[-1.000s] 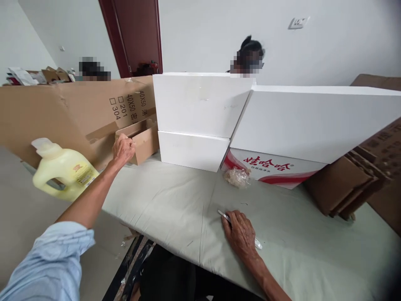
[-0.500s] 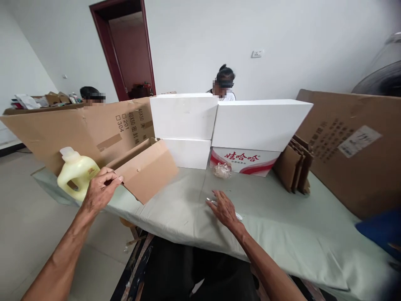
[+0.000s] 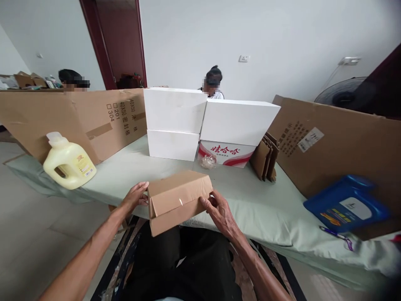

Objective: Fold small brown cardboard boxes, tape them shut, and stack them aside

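A brown cardboard box point(image 3: 178, 188), tilted, is held at the table's front edge, above my lap. My left hand point(image 3: 135, 199) grips its left end, thumb at the upper corner. At the right end, my right hand point(image 3: 219, 211) grips the box, with the thumb on its near side and the fingers behind the corner. A long flap or panel hangs along the near side. The cloth-covered table point(image 3: 125, 175) lies beneath and beyond it. Whether anything is inside the box is hidden.
White boxes point(image 3: 175, 110) stand stacked behind, beside a red-and-white carton point(image 3: 225, 154) and a clear crumpled wrapper point(image 3: 208, 161). A yellow jug point(image 3: 70, 163) stands left, a blue jug point(image 3: 347, 205) right. Folded cardboard point(image 3: 265, 159) leans back right. Two people sit beyond.
The brown box has moved from the left towards me and turned. My right hand has left the tabletop and now grips its right end. The view has shifted right.
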`<state>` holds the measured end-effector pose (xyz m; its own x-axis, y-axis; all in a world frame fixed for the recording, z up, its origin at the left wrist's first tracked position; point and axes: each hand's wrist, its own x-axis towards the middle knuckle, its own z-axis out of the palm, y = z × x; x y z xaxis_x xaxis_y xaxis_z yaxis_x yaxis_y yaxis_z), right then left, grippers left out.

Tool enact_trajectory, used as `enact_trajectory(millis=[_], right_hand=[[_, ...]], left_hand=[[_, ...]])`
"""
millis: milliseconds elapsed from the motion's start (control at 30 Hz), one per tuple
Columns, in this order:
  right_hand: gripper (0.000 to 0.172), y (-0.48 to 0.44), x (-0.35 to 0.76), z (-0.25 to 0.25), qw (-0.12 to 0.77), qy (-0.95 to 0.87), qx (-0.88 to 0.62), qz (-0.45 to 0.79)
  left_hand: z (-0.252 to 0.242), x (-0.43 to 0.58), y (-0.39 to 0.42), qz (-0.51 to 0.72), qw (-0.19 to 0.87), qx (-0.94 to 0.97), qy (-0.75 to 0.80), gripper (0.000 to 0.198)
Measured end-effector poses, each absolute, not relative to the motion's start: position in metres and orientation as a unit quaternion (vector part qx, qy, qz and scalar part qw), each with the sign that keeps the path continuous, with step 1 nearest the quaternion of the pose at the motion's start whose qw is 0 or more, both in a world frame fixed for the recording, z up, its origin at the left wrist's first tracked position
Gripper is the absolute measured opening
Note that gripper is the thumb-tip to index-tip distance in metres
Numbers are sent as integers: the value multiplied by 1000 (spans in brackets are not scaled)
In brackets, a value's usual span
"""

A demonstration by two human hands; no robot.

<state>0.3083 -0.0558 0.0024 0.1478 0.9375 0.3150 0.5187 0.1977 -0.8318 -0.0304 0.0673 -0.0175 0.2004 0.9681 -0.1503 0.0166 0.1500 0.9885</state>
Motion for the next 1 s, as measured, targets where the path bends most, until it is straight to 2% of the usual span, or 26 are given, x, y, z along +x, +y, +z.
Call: enact_trajectory(millis=[100, 200, 400, 500, 600, 700, 800, 867, 933, 1000], right_hand=[[60, -55, 307, 8, 471, -590, -610, 239], [64, -49, 305, 18, 464, -582, -619, 250], [68, -40, 297, 33, 451, -575, -629, 264], [73, -44, 292, 34, 448, -567, -623, 299], [71, -52, 287, 33, 445, -570, -602, 339], [68, -58, 287, 31, 457, -570, -595, 334], [66, -56, 294, 23, 450, -579, -594, 331], [65, -50, 305, 12, 424, -600, -609, 297], [61, -40, 320, -2, 385, -621, -649, 213], [47, -27, 336, -18, 345, -622, -691, 128]], left_hand=[[-20, -27, 51, 407, 560, 539, 480, 87], [-15, -35, 36, 399, 545, 584, 450, 87], [4, -46, 29, 351, 472, 688, 426, 71], [18, -41, 32, 386, 434, 678, 450, 66], [28, -34, 31, 435, 401, 671, 447, 51], [26, -33, 26, 465, 400, 668, 421, 38], [17, -38, 19, 469, 428, 664, 394, 39], [13, -43, 16, 460, 436, 669, 389, 40], [11, -46, 15, 455, 430, 672, 396, 40], [12, -47, 14, 453, 424, 670, 407, 42]])
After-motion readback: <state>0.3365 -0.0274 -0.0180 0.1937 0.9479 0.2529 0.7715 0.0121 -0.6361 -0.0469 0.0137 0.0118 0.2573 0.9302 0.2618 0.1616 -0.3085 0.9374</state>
